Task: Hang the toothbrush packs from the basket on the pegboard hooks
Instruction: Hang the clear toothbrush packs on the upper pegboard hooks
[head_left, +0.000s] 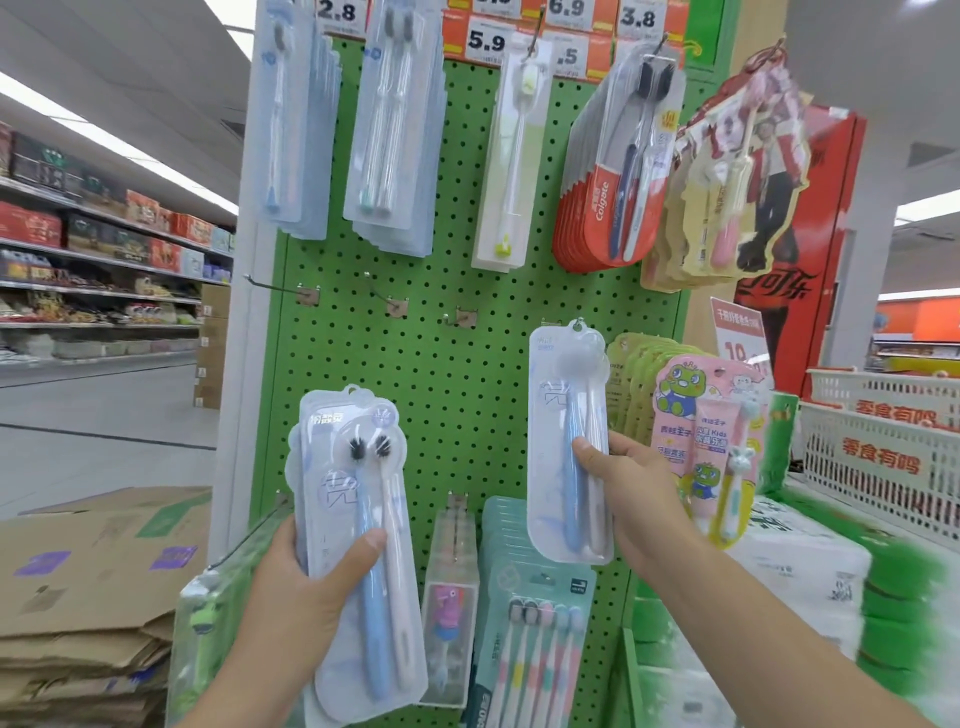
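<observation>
Hanging in progress: right hand (631, 483) is gripping one toothbrush pack (567, 441), its hole sitting at a hook (577, 323) on the pegboard (457, 364). Left hand (306, 587) is clasping spare packs (358, 540). Three hooks (384, 297) are showing bare; several packs are remaining.

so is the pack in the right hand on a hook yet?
Cannot tell for sure. The right hand grips the pack, whose hang hole sits at a hook tip; whether it is threaded is unclear.
</observation>
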